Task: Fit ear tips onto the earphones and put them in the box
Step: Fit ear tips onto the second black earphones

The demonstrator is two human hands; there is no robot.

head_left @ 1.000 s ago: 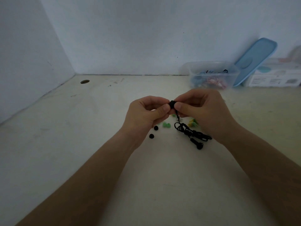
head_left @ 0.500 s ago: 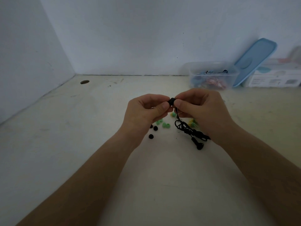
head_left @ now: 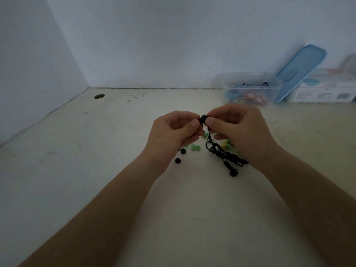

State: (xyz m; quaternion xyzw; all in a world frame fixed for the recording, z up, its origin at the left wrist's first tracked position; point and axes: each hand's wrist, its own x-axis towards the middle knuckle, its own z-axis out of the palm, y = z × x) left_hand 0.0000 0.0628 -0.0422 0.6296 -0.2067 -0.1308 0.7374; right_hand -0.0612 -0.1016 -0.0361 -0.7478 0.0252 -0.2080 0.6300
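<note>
Where the head view looks down over both forearms, the left hand and the right hand meet above the middle of the pale tabletop, each pinching the same black earbud between thumb and forefinger, the other fingers curled in beneath. Whether an ear tip is fully seated on it cannot be told (the piece is small and dark between the fingertips). From the earbud a thin black cable drops beside the right thumb to a coiled bundle lying on the tabletop under the right hand, and the second earbud rests at the near end of that bundle, pointing toward the camera. Two loose black ear tips lie just below the left hand, green ear tips lie between the hands, and yellow ear tips show under the right hand's fingers. Well apart, at the back right against the wall, stands the clear box, open, with coloured earphones inside. A blue lid leans tilted just beside it, against a white carton. A round hole sits in the tabletop's far left corner.
</note>
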